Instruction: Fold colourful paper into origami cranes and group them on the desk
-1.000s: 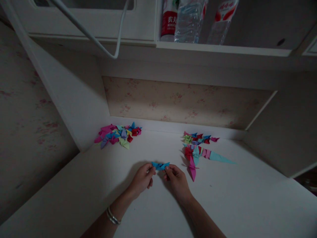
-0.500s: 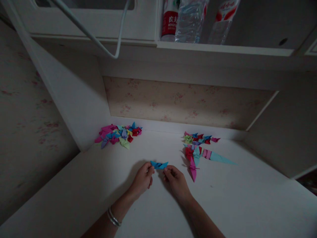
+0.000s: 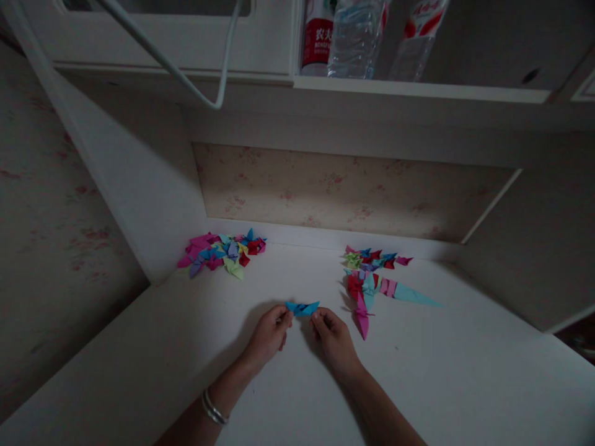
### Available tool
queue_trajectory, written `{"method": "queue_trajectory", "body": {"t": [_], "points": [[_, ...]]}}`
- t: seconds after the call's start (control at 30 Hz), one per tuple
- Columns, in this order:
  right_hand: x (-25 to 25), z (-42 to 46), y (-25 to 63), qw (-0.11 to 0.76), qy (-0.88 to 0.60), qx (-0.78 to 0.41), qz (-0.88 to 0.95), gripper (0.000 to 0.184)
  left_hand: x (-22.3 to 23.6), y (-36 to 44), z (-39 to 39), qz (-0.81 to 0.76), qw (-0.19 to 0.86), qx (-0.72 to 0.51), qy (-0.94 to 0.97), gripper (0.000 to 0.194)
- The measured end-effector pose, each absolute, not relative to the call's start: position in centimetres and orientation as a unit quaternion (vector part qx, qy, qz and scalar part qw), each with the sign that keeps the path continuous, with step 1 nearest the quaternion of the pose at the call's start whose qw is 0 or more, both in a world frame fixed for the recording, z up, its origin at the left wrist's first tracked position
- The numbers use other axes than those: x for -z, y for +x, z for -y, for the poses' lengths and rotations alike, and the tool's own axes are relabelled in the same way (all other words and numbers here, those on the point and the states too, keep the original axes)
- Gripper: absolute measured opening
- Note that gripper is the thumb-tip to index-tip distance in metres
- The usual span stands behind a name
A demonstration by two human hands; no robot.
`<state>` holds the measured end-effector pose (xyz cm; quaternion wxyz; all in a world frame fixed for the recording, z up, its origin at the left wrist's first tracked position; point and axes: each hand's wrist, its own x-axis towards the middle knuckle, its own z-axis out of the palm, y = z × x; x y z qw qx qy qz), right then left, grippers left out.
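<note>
A small blue folded paper piece (image 3: 302, 308), shaped like a little boat with pointed ends, is held between my two hands above the white desk. My left hand (image 3: 272, 331) pinches its left end between thumb and fingers. At its right end, my right hand (image 3: 333, 339) grips with thumb and forefinger. Close to my right hand lies a pink origami crane (image 3: 361, 317), beside a red folded piece (image 3: 355, 285) and a pale turquoise one (image 3: 370, 291). Silver bangles circle my left wrist.
A pile of colourful origami (image 3: 218, 253) lies at the desk's back left. More small folded pieces (image 3: 375, 259) sit at the back right, with a long turquoise paper point (image 3: 416, 294) in front. Overhead, a shelf (image 3: 418, 91) holds plastic bottles (image 3: 356, 40); a white cable (image 3: 186, 83) hangs down.
Both hands have shifted very slightly to the right with the blue folded paper, which has tilted a little. The other origami has not moved.
</note>
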<state>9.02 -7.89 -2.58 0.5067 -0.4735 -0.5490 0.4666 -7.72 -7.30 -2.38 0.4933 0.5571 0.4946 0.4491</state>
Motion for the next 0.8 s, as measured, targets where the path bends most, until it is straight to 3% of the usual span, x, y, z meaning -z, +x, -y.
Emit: {"method": "queue_trajectory", "body": {"t": [0.8], "points": [[2.54, 7.80, 8.76, 0.525, -0.467, -0.473, 0.531, 0.039, 2.59, -7.67, 7.25, -0.483, 0.505, -0.449, 0.557, 0.030]]}}
